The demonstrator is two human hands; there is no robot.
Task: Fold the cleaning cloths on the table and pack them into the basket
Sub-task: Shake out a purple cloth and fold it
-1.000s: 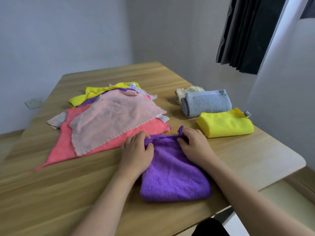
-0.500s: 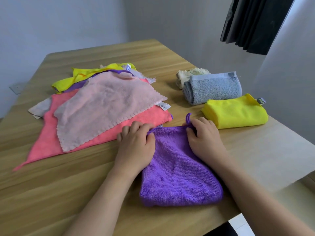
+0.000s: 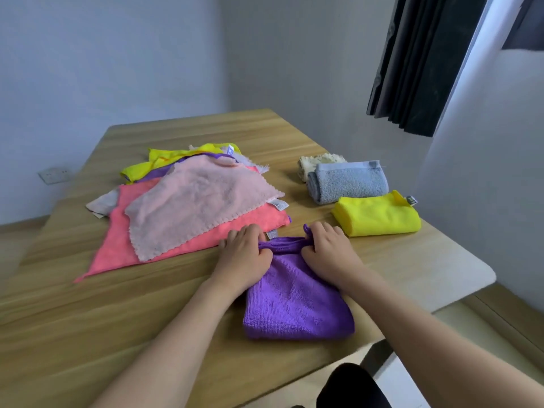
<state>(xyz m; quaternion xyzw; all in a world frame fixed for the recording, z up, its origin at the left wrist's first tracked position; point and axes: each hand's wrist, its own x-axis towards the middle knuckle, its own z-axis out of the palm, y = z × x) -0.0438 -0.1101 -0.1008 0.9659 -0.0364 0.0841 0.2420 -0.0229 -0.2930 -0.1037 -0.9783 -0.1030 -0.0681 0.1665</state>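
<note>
Since the earlier frame your hands have drawn the far edge of the purple cloth (image 3: 297, 301) into a bunched ridge between them; before, that edge lay flatter.

Far left of your fingers, the unfolded pile sits on the wooden table (image 3: 88, 319): a coral cloth (image 3: 117, 245) spread flat, and on it a pale pink cloth (image 3: 200, 207), fluffy, with a scalloped edge. Yellow and purple corners poke out beyond it.

Your left hand (image 3: 244, 254) has its fingers curled round the gathered far edge of the purple cloth, just touching the coral one. Your right hand (image 3: 326, 251) pinches the same edge, with a small loop sticking up beside the fingertips. The purple cloth is a folded, ribbed microfibre rectangle lying toward you from both hands.

Right of your right fingers lies a folded yellow cloth (image 3: 379, 216), smooth and pillow-shaped. Beyond it are a grey terry roll (image 3: 347, 182) and a cream cloth (image 3: 318, 160), nubbly.
</note>
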